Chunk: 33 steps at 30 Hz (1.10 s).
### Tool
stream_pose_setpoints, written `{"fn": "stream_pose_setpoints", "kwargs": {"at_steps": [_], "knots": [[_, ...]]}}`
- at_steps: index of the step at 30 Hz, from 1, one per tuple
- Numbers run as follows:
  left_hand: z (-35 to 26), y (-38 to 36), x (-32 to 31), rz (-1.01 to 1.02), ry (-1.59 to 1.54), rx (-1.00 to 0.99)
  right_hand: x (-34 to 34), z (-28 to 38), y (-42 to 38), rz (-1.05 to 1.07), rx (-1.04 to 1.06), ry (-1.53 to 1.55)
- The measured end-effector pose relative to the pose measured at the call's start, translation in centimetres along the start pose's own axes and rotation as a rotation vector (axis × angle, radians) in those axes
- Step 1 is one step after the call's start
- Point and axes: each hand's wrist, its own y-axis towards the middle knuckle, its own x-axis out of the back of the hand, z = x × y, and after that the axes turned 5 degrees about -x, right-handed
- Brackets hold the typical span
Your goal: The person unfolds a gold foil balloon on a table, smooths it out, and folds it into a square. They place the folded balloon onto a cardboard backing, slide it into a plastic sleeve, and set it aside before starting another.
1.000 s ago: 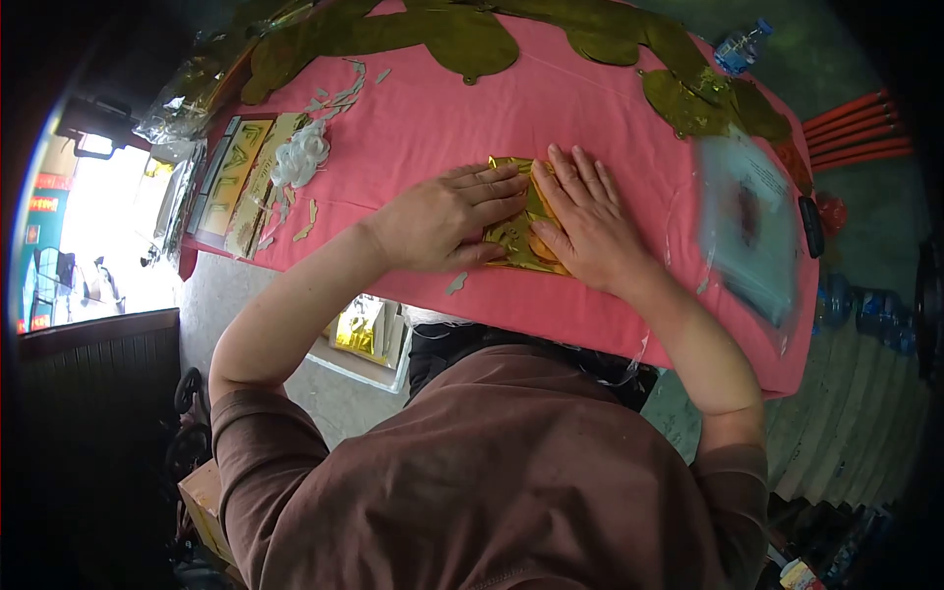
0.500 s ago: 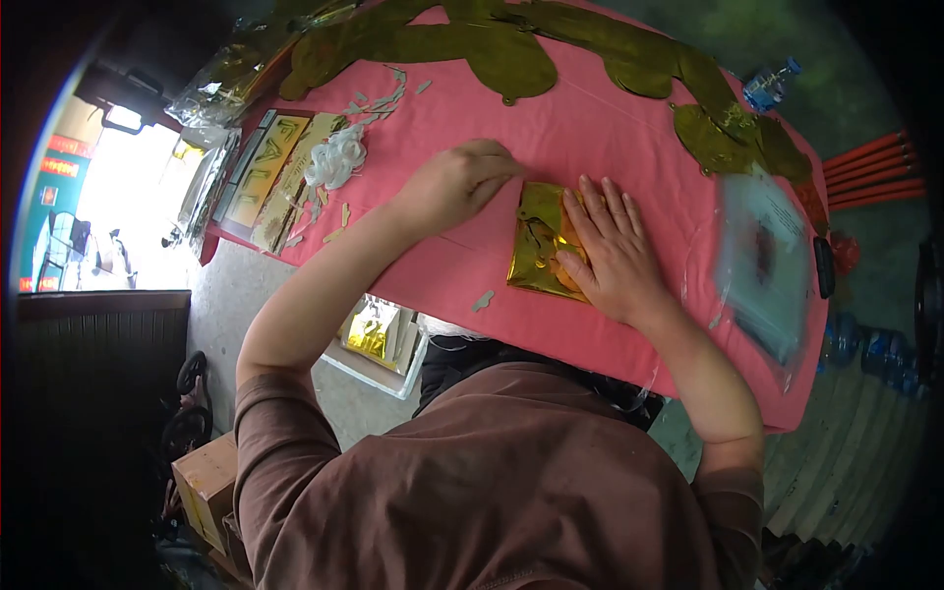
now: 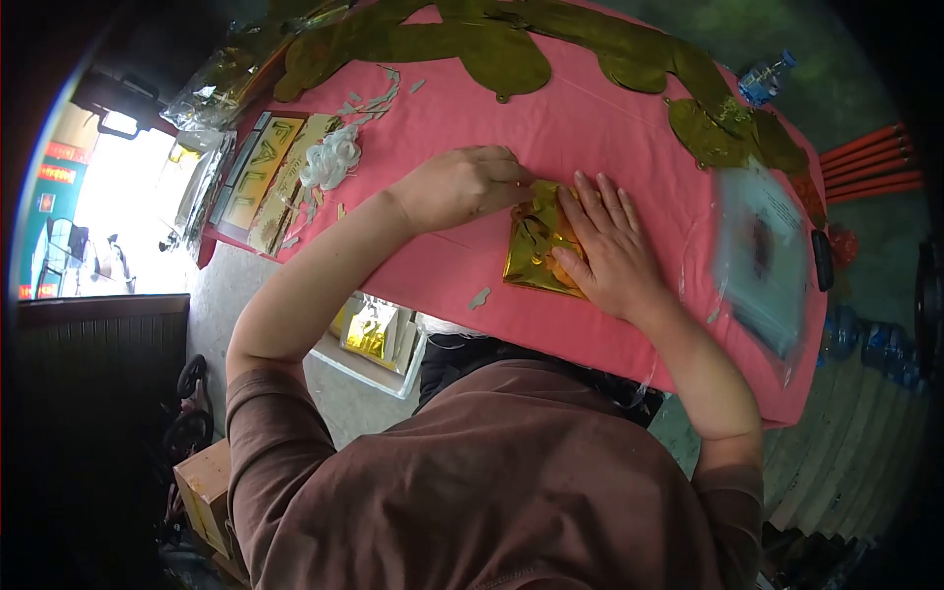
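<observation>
A folded gold foil balloon (image 3: 526, 258) lies on the pink-covered table (image 3: 423, 265) in front of me. My right hand (image 3: 612, 246) rests flat on its right side with the fingers stretched out, hiding that part. At the upper left corner of the foil, my left hand (image 3: 464, 187) has its fingers bent and close together. Its fingertips touch the foil edge there; whether they pinch it is hard to see. A small grey cut-out piece (image 3: 479, 298) lies to the lower left of the foil.
Flat gold foil balloons (image 3: 506, 61) line the far edge. White ribbon (image 3: 329, 157), printed packets (image 3: 258, 177) and small scraps lie at the left. Clear plastic bags (image 3: 762, 261) are at the right, a bottle (image 3: 765, 79) beyond. A white box (image 3: 383, 374) stands below the near edge.
My left hand has moved slightly right and down, its fingertips now meeting the foil's upper left corner. My right hand stays flat on the foil. The view has shifted slightly.
</observation>
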Motion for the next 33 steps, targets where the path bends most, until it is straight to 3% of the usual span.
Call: {"fn": "stream_pose_setpoints", "kwargs": {"at_steps": [9,12,28,33], "knots": [[0.0,0.6,0.7,0.144,0.106,-0.094,-0.1,0.0,0.0,-0.008,-0.012,-0.001],[-0.3,0.8,0.9,0.128,-0.063,0.014,-0.2,0.1,0.0,-0.027,-0.010,0.003],[0.6,1.2,0.4,0.152,-0.001,-0.095,-0.4,0.0,-0.1,-0.048,-0.002,0.024],[0.5,0.8,0.8,0.097,-0.246,0.076,-0.3,0.1,-0.1,-0.043,-0.008,0.027]]}}
